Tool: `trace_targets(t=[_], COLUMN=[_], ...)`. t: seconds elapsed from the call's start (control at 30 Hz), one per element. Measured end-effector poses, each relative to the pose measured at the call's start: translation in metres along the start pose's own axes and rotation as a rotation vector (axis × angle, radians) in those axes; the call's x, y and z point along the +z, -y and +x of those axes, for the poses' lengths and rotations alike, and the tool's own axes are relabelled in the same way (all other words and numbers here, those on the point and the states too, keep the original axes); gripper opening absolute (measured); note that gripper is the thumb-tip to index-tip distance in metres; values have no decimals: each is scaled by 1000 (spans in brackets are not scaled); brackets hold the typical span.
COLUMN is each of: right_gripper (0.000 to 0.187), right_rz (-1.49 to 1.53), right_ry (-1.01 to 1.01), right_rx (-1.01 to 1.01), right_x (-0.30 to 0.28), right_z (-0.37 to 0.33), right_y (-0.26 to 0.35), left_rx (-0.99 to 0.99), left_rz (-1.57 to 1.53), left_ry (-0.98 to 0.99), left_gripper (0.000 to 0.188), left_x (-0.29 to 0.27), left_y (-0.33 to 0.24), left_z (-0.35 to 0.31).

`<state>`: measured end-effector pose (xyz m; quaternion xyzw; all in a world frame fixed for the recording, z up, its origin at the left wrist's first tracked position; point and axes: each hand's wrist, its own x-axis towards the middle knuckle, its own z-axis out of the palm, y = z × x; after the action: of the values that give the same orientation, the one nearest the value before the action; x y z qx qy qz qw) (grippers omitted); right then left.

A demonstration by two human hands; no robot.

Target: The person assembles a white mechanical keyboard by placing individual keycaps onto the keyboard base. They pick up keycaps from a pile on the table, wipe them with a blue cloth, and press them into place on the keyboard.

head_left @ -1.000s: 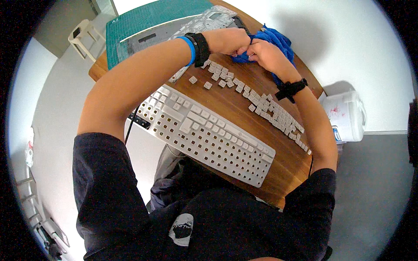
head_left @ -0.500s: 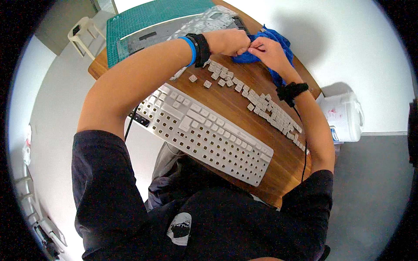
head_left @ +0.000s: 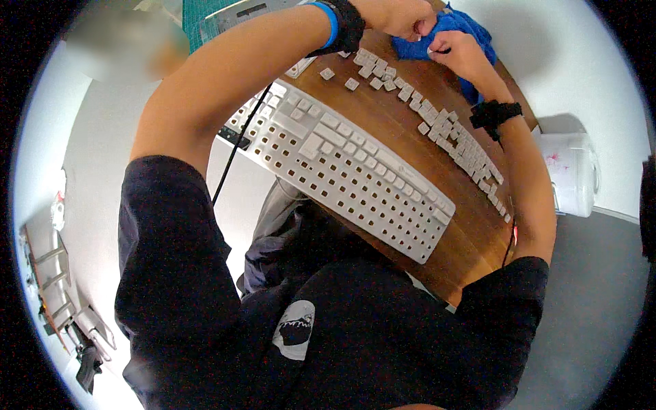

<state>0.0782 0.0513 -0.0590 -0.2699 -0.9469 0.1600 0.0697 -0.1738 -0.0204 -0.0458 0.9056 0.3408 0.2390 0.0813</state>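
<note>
Both hands are raised at the far side of the table, close together over a crumpled blue cloth. My left hand is closed, its fingers curled in; what they hold, if anything, is hidden. My right hand, slightly nearer and to the right, has thumb and fingers pinched around something too small to make out, with a whitish spot at the tips. Many loose white keycaps lie in a diagonal band below the hands. Nearer to me sits a white keyboard, most of its key sockets bare, with some keycaps still fitted.
A green cutting mat lies at the far left under a pale keyboard part. Two single keycaps lie apart from the band. A white lidded tub stands right of the wooden table. A black cable hangs across the keyboard's left end.
The view has shifted, so table and keyboard sit higher and further right. My hands, touching at the fingertips before, are now slightly apart above the blue cloth.
</note>
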Motion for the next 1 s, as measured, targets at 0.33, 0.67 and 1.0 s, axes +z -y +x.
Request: trace_targets(t=[0.33, 0.67, 1.0], right_gripper=[18, 18, 26], right_rz=[-13, -82, -69], right_ry=[-65, -109, -27], right_rx=[-57, -120, 15], right_x=[5, 14, -24], right_z=[-1, -4, -4], right_y=[-14, -12, 35], left_rx=[-78, -114, -233], left_rz=[21, 135, -55], left_ry=[61, 210, 177], left_gripper=[10, 14, 11], left_x=[7, -35, -101], left_y=[16, -39, -110], left_z=[-20, -30, -103])
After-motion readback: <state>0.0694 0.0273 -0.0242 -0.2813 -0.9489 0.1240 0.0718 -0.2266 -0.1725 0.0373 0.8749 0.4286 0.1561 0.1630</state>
